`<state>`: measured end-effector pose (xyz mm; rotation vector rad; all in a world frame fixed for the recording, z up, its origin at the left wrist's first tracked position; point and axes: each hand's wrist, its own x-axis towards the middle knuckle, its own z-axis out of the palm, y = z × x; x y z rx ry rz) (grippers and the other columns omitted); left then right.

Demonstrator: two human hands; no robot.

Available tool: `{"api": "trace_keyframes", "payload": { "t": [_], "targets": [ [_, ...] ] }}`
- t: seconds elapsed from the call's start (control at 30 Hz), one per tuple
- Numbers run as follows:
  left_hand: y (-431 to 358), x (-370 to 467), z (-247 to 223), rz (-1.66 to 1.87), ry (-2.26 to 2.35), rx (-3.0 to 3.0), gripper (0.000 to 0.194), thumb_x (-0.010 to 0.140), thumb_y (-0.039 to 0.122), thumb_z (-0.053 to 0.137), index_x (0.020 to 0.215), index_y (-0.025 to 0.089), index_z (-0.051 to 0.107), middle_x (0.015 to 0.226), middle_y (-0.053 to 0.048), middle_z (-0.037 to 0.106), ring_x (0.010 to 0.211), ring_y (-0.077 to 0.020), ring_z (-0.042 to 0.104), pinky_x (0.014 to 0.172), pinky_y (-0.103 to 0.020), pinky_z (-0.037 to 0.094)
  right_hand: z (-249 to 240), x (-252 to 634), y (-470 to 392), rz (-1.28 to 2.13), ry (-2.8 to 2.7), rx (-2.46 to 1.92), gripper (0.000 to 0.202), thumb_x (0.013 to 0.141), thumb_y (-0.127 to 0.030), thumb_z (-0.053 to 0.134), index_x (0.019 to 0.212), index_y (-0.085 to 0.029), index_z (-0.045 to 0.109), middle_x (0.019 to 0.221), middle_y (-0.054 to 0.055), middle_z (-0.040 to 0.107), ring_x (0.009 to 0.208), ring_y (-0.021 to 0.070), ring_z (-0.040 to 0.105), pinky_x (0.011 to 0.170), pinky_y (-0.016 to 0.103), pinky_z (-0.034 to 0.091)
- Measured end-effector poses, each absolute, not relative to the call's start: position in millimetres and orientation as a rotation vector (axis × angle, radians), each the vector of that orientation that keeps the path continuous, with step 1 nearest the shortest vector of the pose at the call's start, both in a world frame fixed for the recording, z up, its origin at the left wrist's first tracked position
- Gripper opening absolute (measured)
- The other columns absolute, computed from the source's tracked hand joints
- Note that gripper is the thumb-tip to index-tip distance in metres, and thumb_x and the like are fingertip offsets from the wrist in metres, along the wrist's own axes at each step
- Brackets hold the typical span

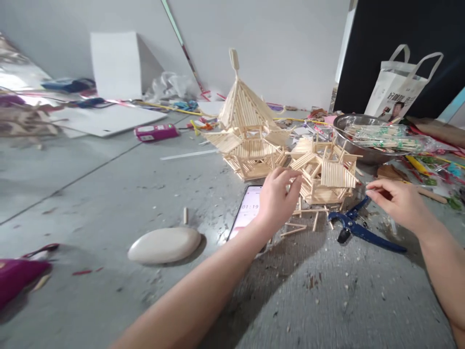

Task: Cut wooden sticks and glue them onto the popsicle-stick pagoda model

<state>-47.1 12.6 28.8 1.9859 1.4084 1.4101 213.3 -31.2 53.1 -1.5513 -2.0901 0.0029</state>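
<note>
A smaller model of pale wooden sticks [330, 177] stands on the grey surface, beside a taller stick pavilion [250, 106] with a pointed roof. My left hand [279, 196] is at the smaller model's left side, over a phone [250, 203] showing a timer; its fingers are bent, and whether they pinch a stick is unclear. On the model's right, my right hand [397, 201] is raised with thumb and fingertips together; anything between them is too small to name. Below it lies a blue hand tool [359, 230]. Loose sticks [294, 230] lie before the model.
A metal bowl [341, 131] of packaged sticks stands at the back right, near a white bag [394, 92]. A smooth pale stone [165, 245] lies left of my left forearm. Purple objects [156, 133] and white boards [109, 118] are farther left.
</note>
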Motion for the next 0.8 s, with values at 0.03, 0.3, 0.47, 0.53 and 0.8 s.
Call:
{"api": "trace_keyframes", "payload": {
  "t": [0.03, 0.3, 0.47, 0.53, 0.8],
  "targets": [
    [11, -47, 27, 1.481, 1.405, 2.222, 0.017, 0.079, 0.023, 0.05, 0.086, 0.018, 0.065, 0.091, -0.008, 0.066, 0.085, -0.0198, 0.058, 0.078, -0.038, 0.045, 51, 209, -32, -0.076, -2.122, -1.503, 0.022, 0.083, -0.037, 0.048, 0.088, -0.02, 0.062, 0.075, 0.003, 0.067, 0.064, 0.0146, 0.06, 0.058, 0.027, 0.046],
    [0, -26, 4, 1.339, 1.113, 3.011, 0.03, 0.082, 0.025, 0.05, 0.11, 0.018, 0.055, 0.116, -0.006, 0.061, 0.119, -0.0256, 0.043, 0.1, -0.044, 0.027, 56, 156, -15, -0.699, -2.433, -1.269, 0.045, 0.088, -0.039, 0.037, 0.126, -0.016, 0.045, 0.131, 0.01, 0.048, 0.125, 0.0275, 0.034, 0.102, 0.06, 0.01],
    [2, -35, -1, 1.53, 1.189, 2.905, 0.026, 0.079, 0.019, 0.05, 0.104, 0.02, 0.057, 0.107, -0.005, 0.065, 0.114, -0.0235, 0.047, 0.098, -0.042, 0.029, 53, 138, 8, -0.659, -2.564, -1.49, 0.056, 0.09, -0.045, 0.026, 0.133, -0.011, 0.036, 0.138, 0.014, 0.037, 0.131, 0.0293, 0.023, 0.1, 0.064, 0.002],
    [4, -38, -2, 1.545, 1.213, 2.903, 0.027, 0.078, 0.018, 0.05, 0.104, 0.019, 0.057, 0.107, -0.006, 0.065, 0.114, -0.0246, 0.046, 0.098, -0.043, 0.029, 50, 135, 8, -0.644, -2.572, -1.524, 0.057, 0.09, -0.045, 0.025, 0.133, -0.01, 0.036, 0.138, 0.016, 0.036, 0.132, 0.029, 0.022, 0.101, 0.064, 0.001],
    [7, -40, -6, 1.578, 1.201, 2.924, 0.027, 0.078, 0.019, 0.05, 0.104, 0.019, 0.058, 0.11, -0.006, 0.064, 0.117, -0.0248, 0.044, 0.099, -0.043, 0.028, 39, 137, -30, -0.662, -2.666, -1.316, 0.046, 0.09, -0.038, 0.033, 0.125, -0.012, 0.046, 0.131, 0.016, 0.046, 0.127, 0.0281, 0.032, 0.1, 0.063, 0.001]
  ]
}}
